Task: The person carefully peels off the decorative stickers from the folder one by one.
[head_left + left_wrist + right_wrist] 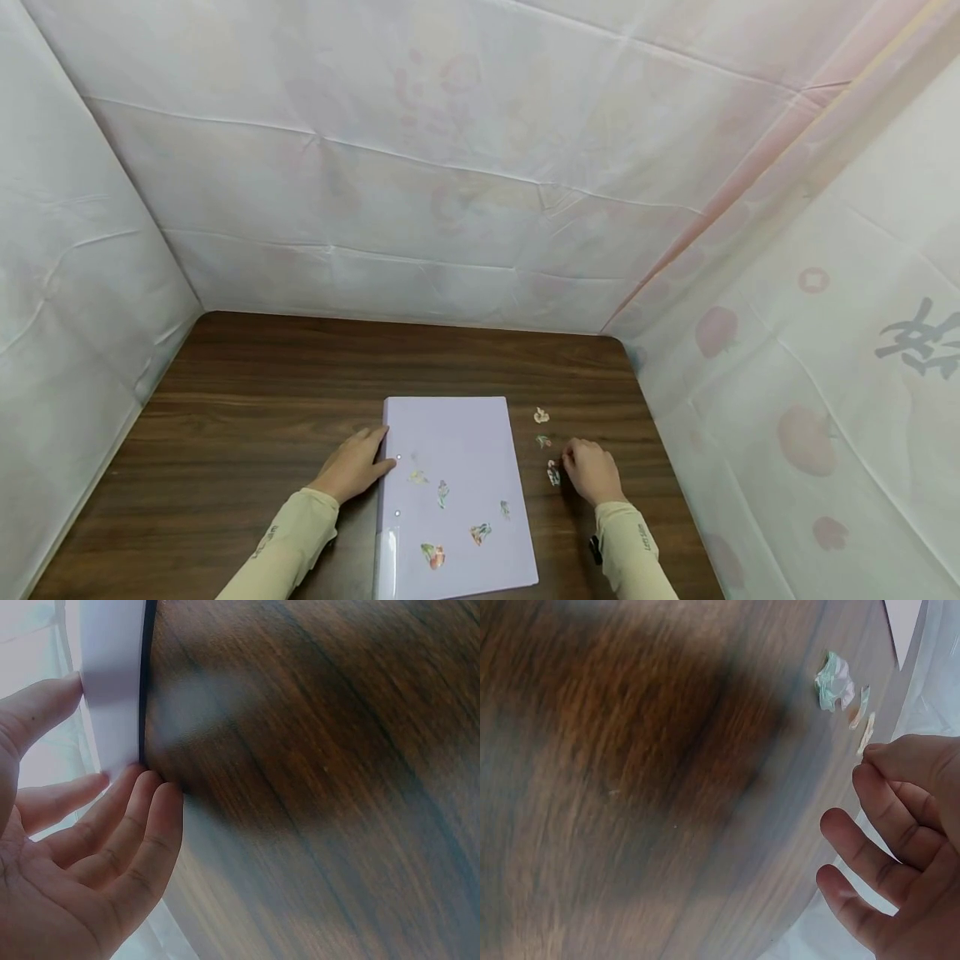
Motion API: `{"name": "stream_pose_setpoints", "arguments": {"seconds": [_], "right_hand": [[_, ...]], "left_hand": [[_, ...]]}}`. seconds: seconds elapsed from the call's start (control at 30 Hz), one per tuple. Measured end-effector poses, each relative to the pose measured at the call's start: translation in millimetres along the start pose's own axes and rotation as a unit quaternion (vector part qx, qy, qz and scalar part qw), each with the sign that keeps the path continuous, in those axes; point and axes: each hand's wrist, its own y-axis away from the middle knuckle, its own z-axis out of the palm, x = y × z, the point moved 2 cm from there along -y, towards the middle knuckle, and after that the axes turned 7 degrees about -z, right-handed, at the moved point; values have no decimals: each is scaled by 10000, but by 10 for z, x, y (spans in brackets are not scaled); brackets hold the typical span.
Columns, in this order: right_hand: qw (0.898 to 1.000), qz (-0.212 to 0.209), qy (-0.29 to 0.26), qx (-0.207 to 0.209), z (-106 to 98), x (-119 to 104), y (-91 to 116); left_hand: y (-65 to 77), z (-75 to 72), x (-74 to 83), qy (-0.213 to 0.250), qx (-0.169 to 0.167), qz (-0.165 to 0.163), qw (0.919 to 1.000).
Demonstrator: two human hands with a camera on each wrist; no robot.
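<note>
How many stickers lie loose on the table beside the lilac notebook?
3, in a column right of the notebook: far sticker, middle sticker, near sticker by the right hand, which may hide more.

Blurred wooden table [645, 787]; right hand [900, 847] at lower right, fingers loosely bent, just beside small stickers [834, 681] near the table edge.

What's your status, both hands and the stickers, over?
Left hand open, fingertips resting on the lilac notebook's left edge. Right hand curled at the nearest loose paper sticker on the dark wooden table, grip unclear. Nothing in the way.
</note>
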Motion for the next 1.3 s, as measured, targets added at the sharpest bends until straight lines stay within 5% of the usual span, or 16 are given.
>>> {"name": "stream_pose_setpoints", "arguments": {"seconds": [0.57,1.3], "right_hand": [[9975,-415,-113,555,-17,-258,-95],[9857,-1585,-322,461,216,-1620,-500]], "left_hand": [[28,3,6,70,0,-9,10000],[20,1,11,50,53,-6,10000]]}}
